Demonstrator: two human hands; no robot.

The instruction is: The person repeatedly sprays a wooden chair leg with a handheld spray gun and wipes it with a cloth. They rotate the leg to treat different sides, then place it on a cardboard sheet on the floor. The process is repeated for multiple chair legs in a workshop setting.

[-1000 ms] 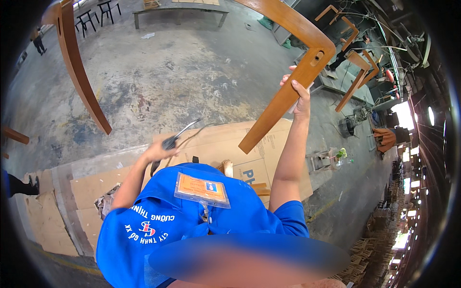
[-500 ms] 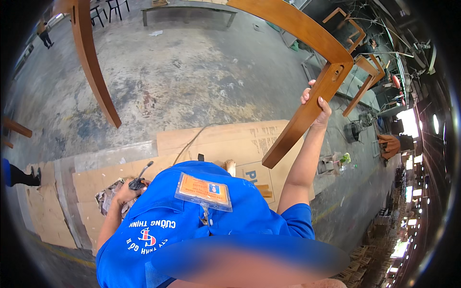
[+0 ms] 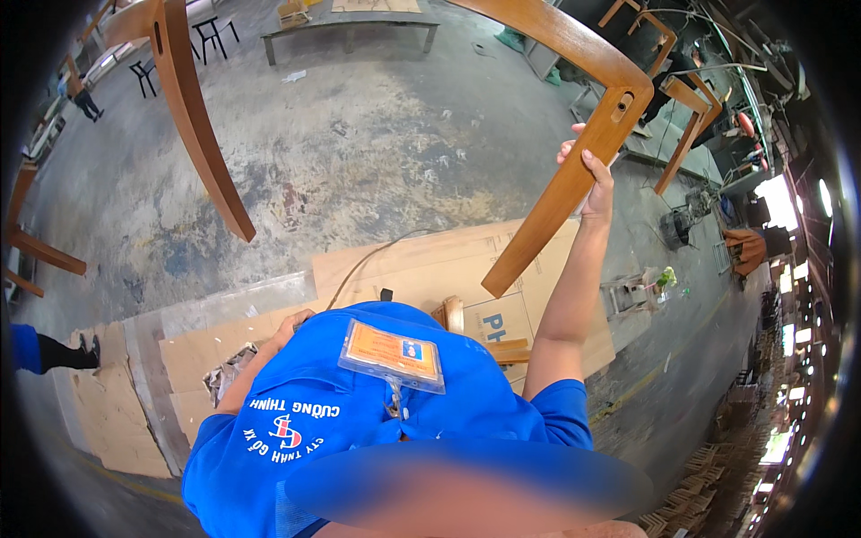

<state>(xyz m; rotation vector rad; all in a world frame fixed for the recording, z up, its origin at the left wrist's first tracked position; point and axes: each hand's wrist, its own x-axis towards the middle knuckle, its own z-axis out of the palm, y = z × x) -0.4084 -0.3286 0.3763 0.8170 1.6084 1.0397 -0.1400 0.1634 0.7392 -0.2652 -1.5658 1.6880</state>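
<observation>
My right hand [image 3: 594,177] is raised and grips one leg of a brown wooden chair frame [image 3: 556,211], just below its corner joint. The frame arches overhead, and its other curved leg [image 3: 195,130] hangs at the left. My left hand [image 3: 292,324] is low by my chest, mostly hidden behind my blue shirt [image 3: 359,421]. A thin cable [image 3: 363,262] runs across the cardboard toward that hand. What the hand holds is hidden.
Flattened cardboard sheets [image 3: 421,264] cover the concrete floor below me. A round wooden part [image 3: 451,314] lies near my chest. More chair frames [image 3: 686,125] stand at the right, a long bench [image 3: 350,22] at the far end. Someone's leg [image 3: 45,351] shows at the left.
My left hand, which held a black tool out in front, has dropped and drawn in against my chest. The chair frame has shifted slightly while my right hand keeps its grip.
</observation>
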